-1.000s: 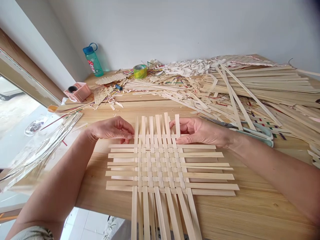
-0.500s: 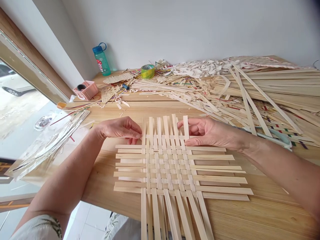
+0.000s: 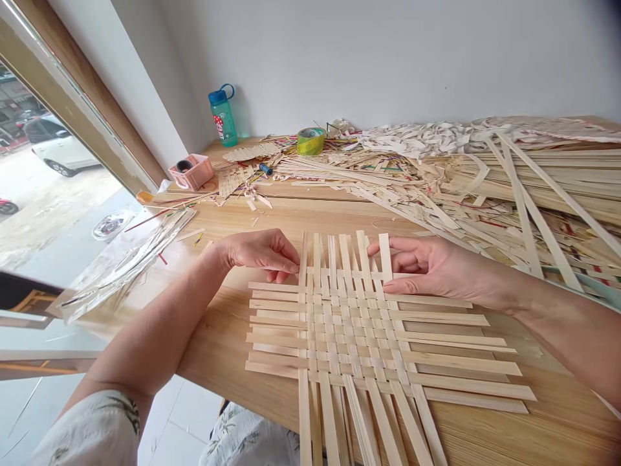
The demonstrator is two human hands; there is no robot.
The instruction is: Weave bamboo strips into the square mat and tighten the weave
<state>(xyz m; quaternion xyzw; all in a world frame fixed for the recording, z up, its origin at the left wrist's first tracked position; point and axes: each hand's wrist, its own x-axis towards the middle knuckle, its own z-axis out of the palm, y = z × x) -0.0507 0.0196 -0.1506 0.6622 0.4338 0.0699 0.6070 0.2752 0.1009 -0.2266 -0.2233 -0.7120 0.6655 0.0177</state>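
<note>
A square mat woven from pale wooden strips (image 3: 353,334) lies on the table, its loose strip ends reaching out on all sides and over the front edge. At its far left corner, my left hand (image 3: 264,252) pinches the end of a thin crosswise strip (image 3: 317,272). This strip passes among the upright strip ends along the far edge. My right hand (image 3: 422,264) is closed around the same strip's other side at the far right corner, thumb in front and fingers partly hidden behind an upright strip end (image 3: 385,255).
Behind the mat the wooden table (image 3: 228,317) bears a heap of loose strips (image 3: 388,171). A tape roll (image 3: 311,141), a blue-green bottle (image 3: 224,120) and a pink basket (image 3: 192,171) stand toward the back. White strips (image 3: 140,259) lie on plastic at left, by the window.
The view has turned left, so everything sits farther right in the picture. Both hands keep nearly the same places at the mat's far edge.
</note>
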